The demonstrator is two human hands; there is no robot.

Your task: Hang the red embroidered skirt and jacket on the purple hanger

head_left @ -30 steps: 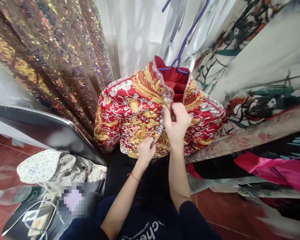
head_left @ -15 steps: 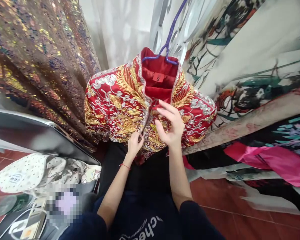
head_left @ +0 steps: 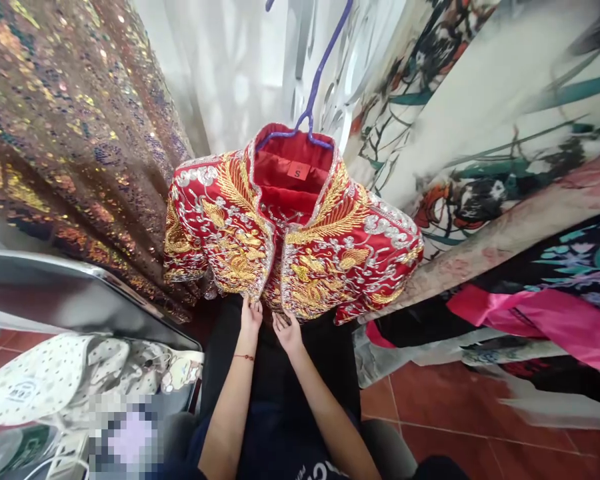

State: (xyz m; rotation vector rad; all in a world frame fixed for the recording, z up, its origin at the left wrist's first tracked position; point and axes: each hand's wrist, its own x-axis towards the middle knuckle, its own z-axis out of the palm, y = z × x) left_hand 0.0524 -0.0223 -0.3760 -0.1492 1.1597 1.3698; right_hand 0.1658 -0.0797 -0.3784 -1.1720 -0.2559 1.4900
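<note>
Red jacket: it hangs just above and beyond my grip, its front facing me [head_left: 310, 257], the opening parted between my two hands.
Left hand: my thumb and fingers [head_left: 251, 315] pinch the bottom corner of the front edge on my side, which seems to keep that panel drawn down and flat.
Right hand: my fingers [head_left: 289, 333] look closed on the matching corner, just beside the left; the fingertips are partly hidden, so I judge the pinch light.
Purple hanger: above my grip, inside the collar [head_left: 310, 110]; it appears to carry the weight, so my fingers need only steady the hem.
Size tag: an "S" [head_left: 297, 171] shows inside the neck, above my grip, because the collar gapes.
Forearms: both reach forward from my body and angle inward, wrists nearly straight, knuckles toward me.
Red bracelet: on my left wrist [head_left: 245, 357], below the pinch and apart from the cloth.
Sequined fabric: left of my grip, beyond the sleeve [head_left: 105, 133].
</note>
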